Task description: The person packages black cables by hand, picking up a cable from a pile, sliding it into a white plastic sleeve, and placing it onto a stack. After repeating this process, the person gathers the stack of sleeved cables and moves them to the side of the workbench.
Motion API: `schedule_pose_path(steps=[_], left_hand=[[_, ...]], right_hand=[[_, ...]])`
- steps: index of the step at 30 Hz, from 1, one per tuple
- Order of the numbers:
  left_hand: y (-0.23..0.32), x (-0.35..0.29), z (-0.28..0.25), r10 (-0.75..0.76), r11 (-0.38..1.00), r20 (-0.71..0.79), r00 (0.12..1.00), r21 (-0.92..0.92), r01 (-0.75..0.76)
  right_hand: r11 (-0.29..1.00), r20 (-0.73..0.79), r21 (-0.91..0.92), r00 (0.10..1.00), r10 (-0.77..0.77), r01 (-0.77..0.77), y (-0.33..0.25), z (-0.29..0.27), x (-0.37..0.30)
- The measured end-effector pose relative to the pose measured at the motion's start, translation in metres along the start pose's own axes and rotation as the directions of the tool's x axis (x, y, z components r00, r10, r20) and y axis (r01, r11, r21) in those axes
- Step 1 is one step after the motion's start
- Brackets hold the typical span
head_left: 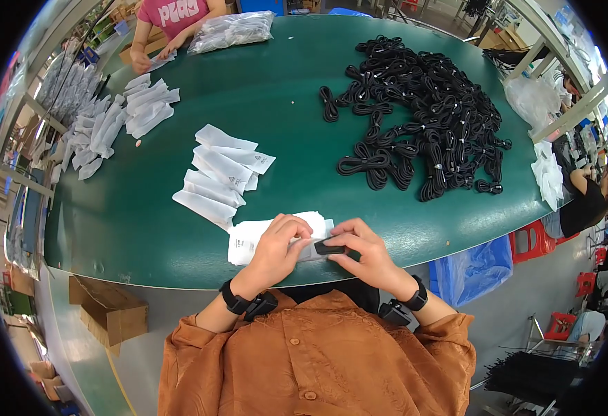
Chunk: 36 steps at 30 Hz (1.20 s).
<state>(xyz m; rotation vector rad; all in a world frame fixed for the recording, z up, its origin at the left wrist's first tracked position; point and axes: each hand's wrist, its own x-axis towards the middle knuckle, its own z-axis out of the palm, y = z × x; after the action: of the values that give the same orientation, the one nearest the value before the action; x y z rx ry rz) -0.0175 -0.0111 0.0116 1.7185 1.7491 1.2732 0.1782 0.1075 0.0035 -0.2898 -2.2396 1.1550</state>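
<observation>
My left hand (pixel 276 246) is closed, thumb and fingers pinching a small translucent bag (pixel 309 251) over the table's near edge. With its fingers closed too, my right hand (pixel 365 255) grips a coiled black cable (pixel 329 247) at the mouth of that bag. The cable looks partly inside; its far end is hidden by the bag and my fingers. Beneath my left hand lies a stack of flat white bags (pixel 243 244). Just beyond it, several filled white bags (pixel 217 166) overlap in a loose row.
A large heap of coiled black cables (pixel 436 118) covers the right of the green table (pixel 276 90). More filled bags (pixel 148 104) lie at the far left, near a co-worker's hands (pixel 158 59) and a big clear bag (pixel 231 31). A cardboard box (pixel 110 315) stands on the floor.
</observation>
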Motion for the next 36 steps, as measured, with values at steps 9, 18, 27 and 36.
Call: schedule_pose_path(steps=[9,18,27,36], left_hand=[[-0.004,0.013,-0.043,-0.156,0.920,-0.124,0.980,-0.378,0.099],[-0.041,0.016,-0.106,-0.245,0.958,-0.580,0.777,-0.270,0.101],[-0.004,-0.003,-0.036,-0.123,0.982,-0.223,0.967,0.111,0.150],[-0.016,-0.011,0.023,0.076,0.941,0.032,0.997,0.330,-0.082]], right_hand=[[0.994,-0.099,0.105,0.995,0.018,-0.007,-0.011,0.000,0.048],[0.514,-0.110,-0.854,0.994,-0.029,-0.079,0.087,-0.060,0.067],[0.849,-0.251,-0.492,0.965,0.075,-0.194,0.050,-0.041,0.029],[0.954,-0.185,-0.168,0.959,0.215,-0.246,0.007,-0.022,-0.010]])
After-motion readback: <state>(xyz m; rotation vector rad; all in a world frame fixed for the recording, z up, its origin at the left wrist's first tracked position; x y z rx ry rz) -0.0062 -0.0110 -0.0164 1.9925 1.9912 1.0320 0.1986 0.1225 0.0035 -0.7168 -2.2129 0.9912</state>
